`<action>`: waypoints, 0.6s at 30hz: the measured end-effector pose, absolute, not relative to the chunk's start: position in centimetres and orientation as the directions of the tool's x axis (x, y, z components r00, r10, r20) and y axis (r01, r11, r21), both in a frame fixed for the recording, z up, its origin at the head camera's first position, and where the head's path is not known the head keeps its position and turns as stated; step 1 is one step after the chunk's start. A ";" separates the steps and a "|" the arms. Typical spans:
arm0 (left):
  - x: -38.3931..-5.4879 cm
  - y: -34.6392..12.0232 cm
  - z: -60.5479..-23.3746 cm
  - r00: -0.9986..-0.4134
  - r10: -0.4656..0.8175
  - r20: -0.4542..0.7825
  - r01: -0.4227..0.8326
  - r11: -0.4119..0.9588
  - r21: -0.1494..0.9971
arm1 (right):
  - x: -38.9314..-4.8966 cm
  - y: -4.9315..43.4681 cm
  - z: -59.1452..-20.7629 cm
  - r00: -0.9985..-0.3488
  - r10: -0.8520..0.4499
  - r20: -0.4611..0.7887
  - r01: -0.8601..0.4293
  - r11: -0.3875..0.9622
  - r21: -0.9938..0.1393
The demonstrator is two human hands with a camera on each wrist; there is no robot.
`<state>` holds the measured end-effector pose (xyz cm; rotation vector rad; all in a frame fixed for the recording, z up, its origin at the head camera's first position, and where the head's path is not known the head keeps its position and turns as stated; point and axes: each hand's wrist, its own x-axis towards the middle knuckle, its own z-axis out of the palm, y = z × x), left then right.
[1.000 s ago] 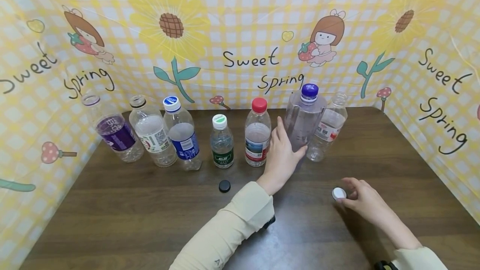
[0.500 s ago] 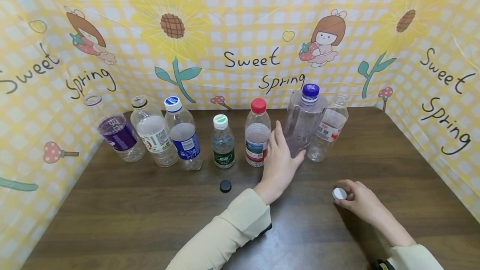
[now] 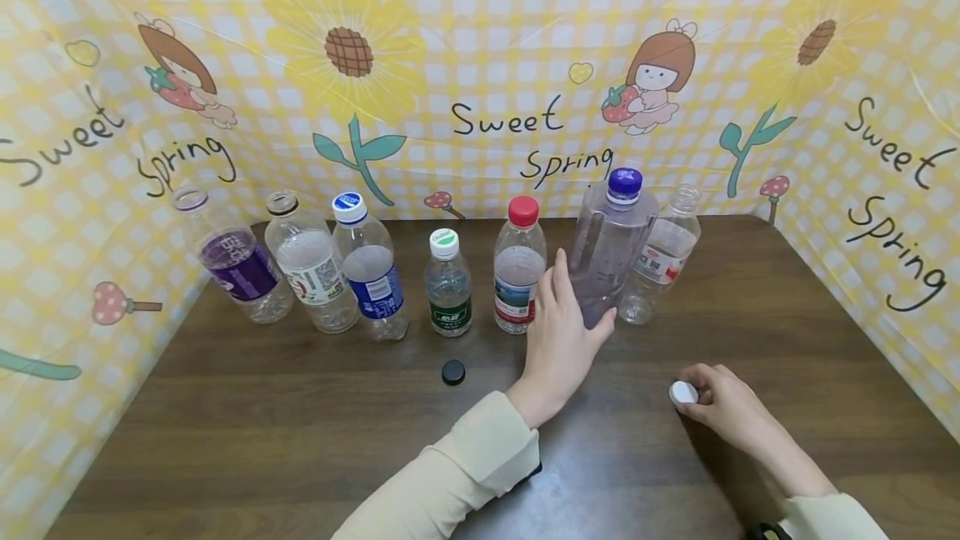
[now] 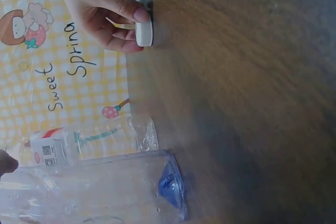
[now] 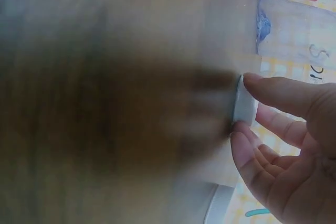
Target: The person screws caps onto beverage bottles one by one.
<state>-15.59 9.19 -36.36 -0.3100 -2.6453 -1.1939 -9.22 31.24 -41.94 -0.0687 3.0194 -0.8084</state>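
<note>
While the right hand (image 3: pixel 726 408) pinches a small round white plastic cap (image 3: pixel 683 393) between thumb and curled fingers, low over the brown wood-grain table (image 3: pixel 262 440), the left hand (image 3: pixel 558 348) reaches farther in. Cannot tell whether the cap touches the wood. Just beyond, well to the left, a flat round black plastic cap (image 3: pixel 453 372) lies on the table.

Left hand: fingers extended, thumb spread wide, nothing gripped; just before a large clear plastic bottle with a purple cap (image 3: pixel 609 248), contact unclear. It overlaps the edge of a clear red-capped bottle (image 3: pixel 516 273).

Row of upright bottles, continuing leftward: small green-labelled bottle (image 3: pixel 450 298), white cap; blue-labelled bottle (image 3: pixel 375 282), blue-and-white cap; uncapped white-labelled bottle (image 3: pixel 311 269); uncapped purple-labelled bottle (image 3: pixel 238 265). At the right end, an uncapped clear bottle with a red-and-white label (image 3: pixel 667 257).

Behind all: yellow-and-white checked cloth (image 3: pixel 495 40), printed sunflowers.
</note>
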 end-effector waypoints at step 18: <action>-14.3 12.4 -36.0 -0.535 0.311 0.785 0.786 0.524 0.328 | -8.0 32.2 -41.6 -0.995 -0.077 -0.058 -0.031 0.822 -0.568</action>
